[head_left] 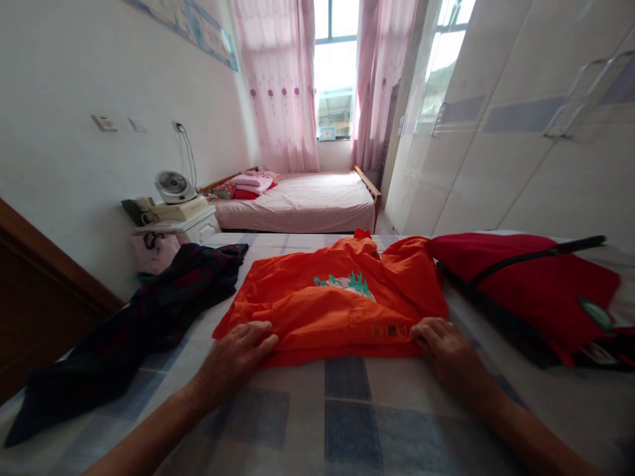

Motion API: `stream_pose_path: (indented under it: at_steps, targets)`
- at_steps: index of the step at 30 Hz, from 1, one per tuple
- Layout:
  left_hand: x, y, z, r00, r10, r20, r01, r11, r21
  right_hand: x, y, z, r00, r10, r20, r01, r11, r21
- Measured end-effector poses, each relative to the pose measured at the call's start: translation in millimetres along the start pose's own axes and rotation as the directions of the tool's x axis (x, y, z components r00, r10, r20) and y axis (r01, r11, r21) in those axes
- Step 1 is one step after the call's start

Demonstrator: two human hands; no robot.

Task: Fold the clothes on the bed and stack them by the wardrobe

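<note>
An orange shirt (317, 324) lies spread on the bed in front of me, with a green and white print on its upper part. Its near portion is folded over, and small dark printing shows near the right end of that fold. At the shirt's near left corner, my left hand (243, 350) is closed on the fabric, thumb toward the middle. My right hand (439, 340) grips the near right corner with bent fingers. The fingertips of both hands are partly hidden by the cloth.
A dark plaid garment (133, 330) lies to the left on the checkered bed sheet (347, 436). On the right is a red and black garment or bag (540, 284). Beyond stand a second bed (317, 198), a nightstand with a small fan (174, 186), and white wardrobes (476, 152).
</note>
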State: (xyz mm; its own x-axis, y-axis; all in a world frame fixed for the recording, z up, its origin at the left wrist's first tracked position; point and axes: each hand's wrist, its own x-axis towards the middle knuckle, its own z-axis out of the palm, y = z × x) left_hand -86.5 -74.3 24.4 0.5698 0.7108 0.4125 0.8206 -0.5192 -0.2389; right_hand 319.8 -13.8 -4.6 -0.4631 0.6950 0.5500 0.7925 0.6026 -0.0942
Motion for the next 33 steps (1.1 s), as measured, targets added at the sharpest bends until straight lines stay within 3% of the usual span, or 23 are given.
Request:
stream_pose_path:
  at_steps: [4,8,10,12,15,17,19,30,33]
  targets:
    - [17,5,-25,0.993,-0.09,0.083,0.106,0.967,-0.231,7,1,-15,0.994,-0.019,0.103,0.014,0.999,0.048]
    - [67,6,-47,0.965,-0.262,0.024,0.255,0.906,-0.339,56,-19,-42,0.999,0.028,-0.032,-0.026,0.997,0.075]
    - [88,7,-41,0.957,-0.292,-0.004,0.274,0.904,-0.329,79,-35,-41,0.995,0.015,-0.103,-0.006,0.996,0.086]
    - [97,10,-21,0.966,-0.258,0.015,0.251,0.926,-0.283,90,-48,-26,0.995,-0.015,-0.099,0.022,0.997,0.073]
    - [88,11,19,0.958,-0.248,0.146,0.277,0.931,-0.238,82,-58,16,0.993,-0.041,0.107,0.04,0.999,0.015]
    - [75,9,42,0.904,-0.364,0.224,0.413,0.878,-0.243,70,-57,42,0.961,-0.022,0.276,0.018,1.0,0.018]
    - [66,6,53,0.863,-0.435,0.257,0.494,0.832,-0.25,62,-54,56,0.938,-0.006,0.347,-0.005,1.0,0.031]
    - [66,7,45,0.847,-0.459,0.268,0.523,0.809,-0.268,62,-52,51,0.923,0.027,0.383,-0.06,0.995,0.074]
    - [70,-1,37,0.854,-0.404,0.329,0.495,0.827,-0.267,70,-42,42,0.915,-0.051,0.401,-0.01,0.989,0.149]
